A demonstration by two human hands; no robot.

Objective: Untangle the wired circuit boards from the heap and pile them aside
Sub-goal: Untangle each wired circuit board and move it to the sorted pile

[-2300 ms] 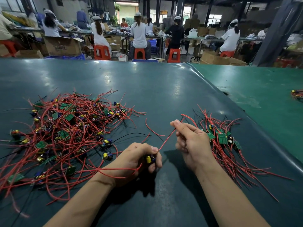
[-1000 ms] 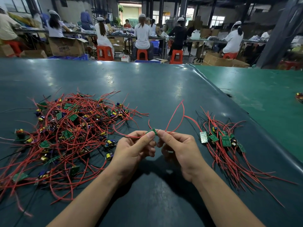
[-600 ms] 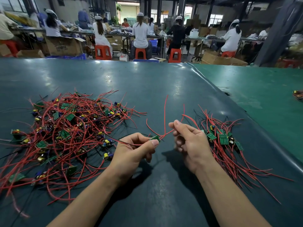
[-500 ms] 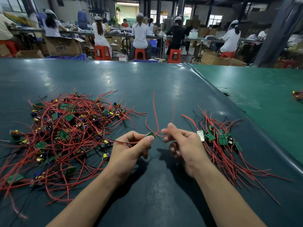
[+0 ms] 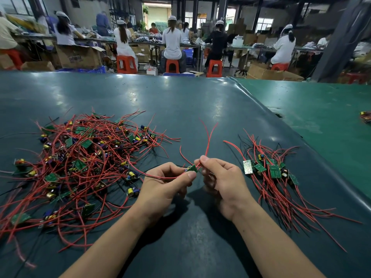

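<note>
Two-handed, between heap and sorted pile: left hand pinching circuit board steady, right hand clamping its red wires, likely straightening them for piling.

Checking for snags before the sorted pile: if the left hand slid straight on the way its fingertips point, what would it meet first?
Likely the right hand, which pinches the red wires just beyond the small green circuit board that the left hand holds; depth is unclear.
</note>
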